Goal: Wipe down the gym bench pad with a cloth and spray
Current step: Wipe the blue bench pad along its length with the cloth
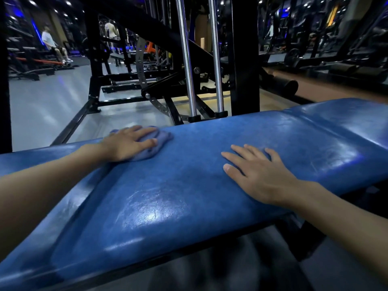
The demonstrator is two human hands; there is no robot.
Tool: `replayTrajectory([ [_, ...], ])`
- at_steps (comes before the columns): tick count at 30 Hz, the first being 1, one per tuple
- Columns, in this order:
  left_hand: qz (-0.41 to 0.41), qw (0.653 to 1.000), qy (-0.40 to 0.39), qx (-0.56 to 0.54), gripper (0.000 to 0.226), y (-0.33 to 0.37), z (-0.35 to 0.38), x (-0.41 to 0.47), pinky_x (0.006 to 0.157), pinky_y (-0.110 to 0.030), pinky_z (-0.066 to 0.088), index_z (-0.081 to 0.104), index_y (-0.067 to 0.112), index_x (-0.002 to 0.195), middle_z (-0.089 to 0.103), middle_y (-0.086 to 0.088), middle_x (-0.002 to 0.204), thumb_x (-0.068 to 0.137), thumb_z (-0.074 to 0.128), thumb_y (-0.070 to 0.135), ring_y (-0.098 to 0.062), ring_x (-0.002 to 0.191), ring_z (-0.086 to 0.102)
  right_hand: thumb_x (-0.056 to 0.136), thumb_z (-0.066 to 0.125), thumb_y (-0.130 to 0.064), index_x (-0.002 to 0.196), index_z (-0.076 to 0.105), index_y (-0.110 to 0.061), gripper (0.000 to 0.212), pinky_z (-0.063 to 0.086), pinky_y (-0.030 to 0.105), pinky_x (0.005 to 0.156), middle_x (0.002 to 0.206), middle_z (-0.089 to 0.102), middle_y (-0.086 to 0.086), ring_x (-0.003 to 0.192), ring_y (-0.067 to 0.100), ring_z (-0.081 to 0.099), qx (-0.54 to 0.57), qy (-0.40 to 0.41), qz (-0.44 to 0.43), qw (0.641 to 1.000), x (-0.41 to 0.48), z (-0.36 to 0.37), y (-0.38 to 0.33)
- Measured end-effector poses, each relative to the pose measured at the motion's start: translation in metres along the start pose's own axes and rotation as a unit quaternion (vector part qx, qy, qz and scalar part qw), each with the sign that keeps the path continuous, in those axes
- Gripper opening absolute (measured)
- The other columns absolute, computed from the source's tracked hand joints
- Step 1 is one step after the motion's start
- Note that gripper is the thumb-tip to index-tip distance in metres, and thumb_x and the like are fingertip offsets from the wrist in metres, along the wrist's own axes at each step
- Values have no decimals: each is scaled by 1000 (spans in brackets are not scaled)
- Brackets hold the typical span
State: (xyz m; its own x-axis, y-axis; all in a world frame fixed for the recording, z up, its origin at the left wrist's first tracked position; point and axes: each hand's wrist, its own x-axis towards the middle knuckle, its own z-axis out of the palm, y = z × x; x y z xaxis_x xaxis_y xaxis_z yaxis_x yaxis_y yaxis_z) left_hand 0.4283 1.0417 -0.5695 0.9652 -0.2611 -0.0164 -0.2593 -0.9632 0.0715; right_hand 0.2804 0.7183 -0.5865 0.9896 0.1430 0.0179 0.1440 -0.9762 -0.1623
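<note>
Left hand (pixel 129 141): I'm pressing it palm-down on the cloth (pixel 161 138). The fingers are lying nearly flat over the wad, only slightly bent, with the thumb resting on the cloth's near side. It's a press, not a pinch. Can't tell whether any fabric is tucked under the palm.

The cloth is bluish-purple and bunched. It's sitting on the bench pad (pixel 178 185) at the far edge of the left section, sticking out past my fingertips to the right.

The bench pad is blue vinyl running across in front of me, with glossy patches catching the light near the middle and on the right.

Right hand (pixel 258 175): I'm laying it flat on the pad, well apart from the cloth. The fingers are straight and spread and the thumb is out to the left. It's holding nothing, just touching the vinyl.

Behind the pad, two chrome guide rods (pixel 186 59) are standing upright in a black machine frame (pixel 243 59) on a grey floor (pixel 52 106).
</note>
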Motion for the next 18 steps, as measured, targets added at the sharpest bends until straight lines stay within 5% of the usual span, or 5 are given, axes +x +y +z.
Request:
replayTrajectory([
  [6,-28,999,-7,39,88,12,3,-5,117,-53,17,15,59,148,22,6,163,65,6,88,-25,147,23,94,9,-60,152,11,-45,60,-2,53,119,164,3,-13,150,12,-4,-18,-2,-5,1000,-1,0,-1],
  [14,248,965,-29,85,75,120,11,-103,121,-48,4,0,60,147,2,7,166,75,5,79,-19,152,1,102,14,-49,149,26,-46,48,-1,52,119,162,14,-15,149,9,5,40,-2,14,999,4,-4,-1],
  [18,280,958,-34,56,69,119,12,-109,121,-46,2,-3,63,144,0,11,166,79,13,80,-16,152,-3,104,20,-41,132,53,-34,44,2,50,118,154,36,-12,146,9,18,79,37,28,996,11,-12,-11],
])
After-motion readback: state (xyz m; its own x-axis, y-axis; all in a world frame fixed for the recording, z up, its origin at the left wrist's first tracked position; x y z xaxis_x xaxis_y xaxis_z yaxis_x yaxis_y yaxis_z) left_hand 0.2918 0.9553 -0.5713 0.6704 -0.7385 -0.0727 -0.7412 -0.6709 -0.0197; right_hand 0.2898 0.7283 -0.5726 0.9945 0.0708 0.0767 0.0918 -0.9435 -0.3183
